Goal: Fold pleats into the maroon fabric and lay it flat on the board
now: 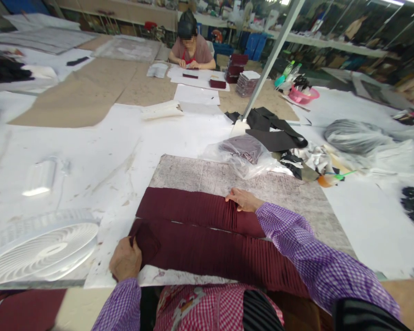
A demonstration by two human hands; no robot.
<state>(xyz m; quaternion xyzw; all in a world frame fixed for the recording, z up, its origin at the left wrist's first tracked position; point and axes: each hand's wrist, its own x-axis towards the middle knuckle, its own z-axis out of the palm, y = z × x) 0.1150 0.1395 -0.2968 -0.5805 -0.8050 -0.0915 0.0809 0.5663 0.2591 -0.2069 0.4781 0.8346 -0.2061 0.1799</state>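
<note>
Two long rows of overlapping maroon fabric pieces lie side by side on a grey, stained board point(182, 170). At the left end of the near row point(207, 250), my left hand point(126, 259) is closed on a few dark maroon pieces, its thumb on top. My right hand point(243, 200) reaches over the near row to the far row point(182, 207), its fingers pinching the upper edge of the pieces there. Pieces in the near row fan out in narrow steps toward the right. My right forearm hides the far row's right end.
A white fan point(51, 250) stands at the left, with a white box-shaped device point(39, 177) behind it. Beyond the board are a plastic bag point(241, 154), black scraps point(272, 131) and a metal pole point(272, 59). Across the table sits a co-worker point(193, 50) near maroon stacks point(236, 66).
</note>
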